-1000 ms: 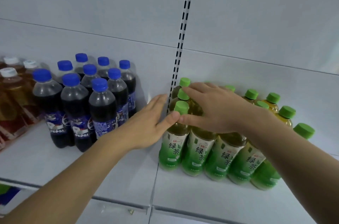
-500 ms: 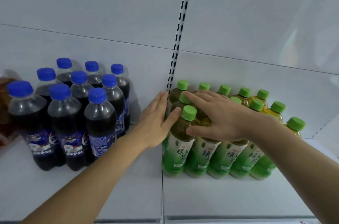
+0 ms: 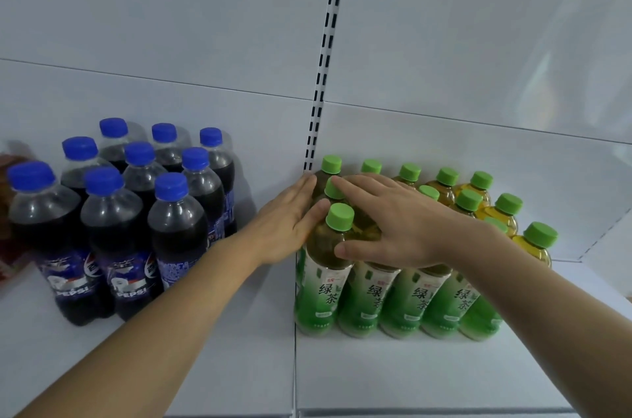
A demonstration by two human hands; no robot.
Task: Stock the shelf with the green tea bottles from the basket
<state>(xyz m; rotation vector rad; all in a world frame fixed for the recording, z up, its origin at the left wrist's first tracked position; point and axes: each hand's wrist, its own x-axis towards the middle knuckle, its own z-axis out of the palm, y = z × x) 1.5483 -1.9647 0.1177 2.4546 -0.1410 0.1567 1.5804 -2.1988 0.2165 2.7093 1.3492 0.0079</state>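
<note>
Several green tea bottles (image 3: 408,301) with green caps and green labels stand in rows on the white shelf (image 3: 410,373), right of the slotted upright. My left hand (image 3: 289,229) lies flat against the left side of the leftmost column, fingers straight, thumb on the front bottle (image 3: 321,284). My right hand (image 3: 393,222) rests across the bottle shoulders from the right, fingers straight over the caps, thumb against the front bottle's shoulder. The basket is out of view.
Several Pepsi bottles (image 3: 113,229) with blue caps stand in a block on the left half of the shelf. A red-labelled pack (image 3: 8,246) peeks in at the far left edge. The slotted upright (image 3: 323,75) divides the back wall.
The view has shifted closer and slightly right. Both hands stay pressed on the left column of green tea bottles, which now stand straighter and tighter against the back wall.
</note>
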